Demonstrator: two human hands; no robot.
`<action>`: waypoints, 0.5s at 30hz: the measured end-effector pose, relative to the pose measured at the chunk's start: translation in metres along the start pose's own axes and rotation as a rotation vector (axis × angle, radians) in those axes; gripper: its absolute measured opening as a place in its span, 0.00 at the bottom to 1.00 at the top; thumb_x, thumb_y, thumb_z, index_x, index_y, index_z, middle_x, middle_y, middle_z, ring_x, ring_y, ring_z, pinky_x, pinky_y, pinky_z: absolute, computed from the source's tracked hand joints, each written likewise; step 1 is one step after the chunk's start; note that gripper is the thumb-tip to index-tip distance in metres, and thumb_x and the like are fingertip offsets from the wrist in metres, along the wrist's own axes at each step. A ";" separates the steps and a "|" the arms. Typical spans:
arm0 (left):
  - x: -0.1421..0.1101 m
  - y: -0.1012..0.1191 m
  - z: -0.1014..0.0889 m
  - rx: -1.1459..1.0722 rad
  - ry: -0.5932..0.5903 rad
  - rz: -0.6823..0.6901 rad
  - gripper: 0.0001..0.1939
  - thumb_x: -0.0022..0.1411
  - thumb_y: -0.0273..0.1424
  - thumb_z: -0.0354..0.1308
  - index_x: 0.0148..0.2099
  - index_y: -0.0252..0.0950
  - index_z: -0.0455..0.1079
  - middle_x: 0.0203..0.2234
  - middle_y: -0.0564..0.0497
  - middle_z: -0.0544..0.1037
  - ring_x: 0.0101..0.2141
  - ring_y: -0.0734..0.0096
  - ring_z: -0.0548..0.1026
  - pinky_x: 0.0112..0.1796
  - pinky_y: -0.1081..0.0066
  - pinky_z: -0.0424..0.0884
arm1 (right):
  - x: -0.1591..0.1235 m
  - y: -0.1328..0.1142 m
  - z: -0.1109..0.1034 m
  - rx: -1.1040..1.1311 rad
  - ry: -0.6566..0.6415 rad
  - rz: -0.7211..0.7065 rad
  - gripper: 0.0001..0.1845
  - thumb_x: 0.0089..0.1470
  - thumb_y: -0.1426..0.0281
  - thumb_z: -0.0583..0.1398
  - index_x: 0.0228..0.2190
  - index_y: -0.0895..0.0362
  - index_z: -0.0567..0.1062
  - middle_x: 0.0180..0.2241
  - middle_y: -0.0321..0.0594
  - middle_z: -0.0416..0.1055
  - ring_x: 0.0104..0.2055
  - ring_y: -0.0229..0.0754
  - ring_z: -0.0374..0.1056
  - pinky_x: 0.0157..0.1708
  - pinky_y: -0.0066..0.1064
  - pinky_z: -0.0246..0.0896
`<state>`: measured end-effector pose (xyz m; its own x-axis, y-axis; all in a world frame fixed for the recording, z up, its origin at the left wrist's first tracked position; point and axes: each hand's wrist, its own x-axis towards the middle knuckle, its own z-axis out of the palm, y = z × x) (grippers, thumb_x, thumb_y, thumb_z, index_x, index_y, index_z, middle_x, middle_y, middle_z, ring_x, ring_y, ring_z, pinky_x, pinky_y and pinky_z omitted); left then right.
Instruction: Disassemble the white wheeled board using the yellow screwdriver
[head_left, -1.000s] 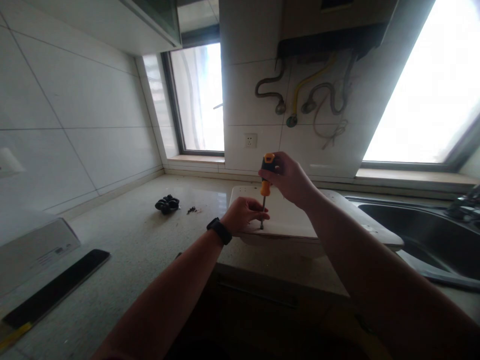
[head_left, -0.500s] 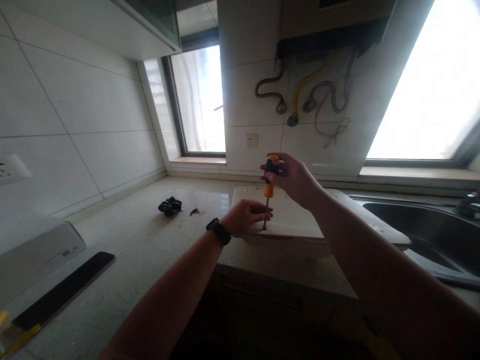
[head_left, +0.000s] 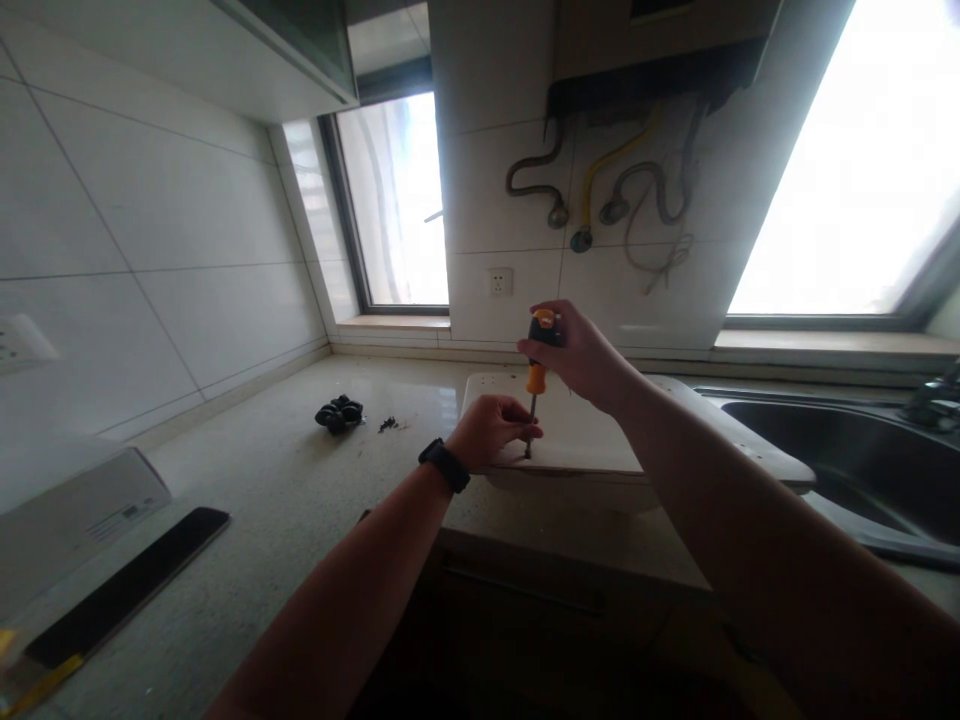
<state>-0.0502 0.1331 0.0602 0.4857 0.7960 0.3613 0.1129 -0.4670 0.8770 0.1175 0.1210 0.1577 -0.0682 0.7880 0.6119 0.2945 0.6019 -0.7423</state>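
Note:
My right hand [head_left: 566, 345] is wrapped round the orange-and-black handle of a screwdriver [head_left: 536, 375], which stands almost upright. Its tip meets a small dark screw [head_left: 528, 455] near the front left edge of a white, board-like panel with rounded corners [head_left: 592, 440]. Low on the shaft, the thumb and fingers of my left hand [head_left: 499, 428] are closed round the metal, just above the screw. A black watch [head_left: 444, 465] sits on my left wrist. Small holes show at the panel's corners.
Left of the panel lie black knobbly parts [head_left: 339, 413] and a small pile of screws [head_left: 388, 424]. A long dark strip [head_left: 131, 585] and a white box [head_left: 90, 510] rest further left on the counter [head_left: 277, 480]. A steel sink [head_left: 840, 450] is at right.
The right-hand fingers have shifted a little round the screwdriver handle. The left hand stays low on the shaft, and the camera view has moved slightly.

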 end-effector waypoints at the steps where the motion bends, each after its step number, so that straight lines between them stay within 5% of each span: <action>1: 0.000 0.000 0.000 0.004 0.016 -0.003 0.13 0.52 0.36 0.74 0.31 0.33 0.77 0.29 0.48 0.83 0.31 0.69 0.79 0.38 0.67 0.72 | 0.000 0.001 0.000 0.025 -0.003 0.002 0.30 0.46 0.62 0.69 0.49 0.53 0.67 0.36 0.36 0.69 0.34 0.41 0.68 0.33 0.35 0.67; 6: 0.000 0.001 0.003 0.018 0.069 0.008 0.17 0.51 0.37 0.76 0.29 0.34 0.71 0.24 0.53 0.78 0.28 0.72 0.76 0.33 0.69 0.70 | 0.001 -0.001 0.000 0.079 -0.033 0.023 0.26 0.47 0.68 0.65 0.48 0.55 0.67 0.39 0.41 0.72 0.38 0.43 0.71 0.38 0.38 0.69; 11: 0.001 0.003 0.006 0.044 0.081 0.003 0.20 0.49 0.40 0.76 0.28 0.35 0.68 0.21 0.56 0.74 0.24 0.74 0.72 0.30 0.70 0.67 | 0.001 -0.001 0.000 -0.026 -0.021 -0.025 0.28 0.47 0.63 0.69 0.49 0.53 0.71 0.37 0.36 0.68 0.31 0.36 0.64 0.28 0.30 0.63; 15: 0.002 0.001 0.003 0.008 0.038 0.040 0.18 0.49 0.37 0.77 0.35 0.32 0.75 0.28 0.51 0.79 0.30 0.71 0.76 0.36 0.67 0.72 | 0.003 0.001 -0.002 -0.001 0.029 -0.004 0.32 0.40 0.63 0.74 0.48 0.51 0.73 0.37 0.36 0.70 0.30 0.37 0.66 0.27 0.31 0.65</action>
<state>-0.0469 0.1331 0.0614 0.4570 0.7903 0.4081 0.1008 -0.5019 0.8590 0.1193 0.1236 0.1597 -0.0416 0.7815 0.6225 0.2948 0.6049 -0.7397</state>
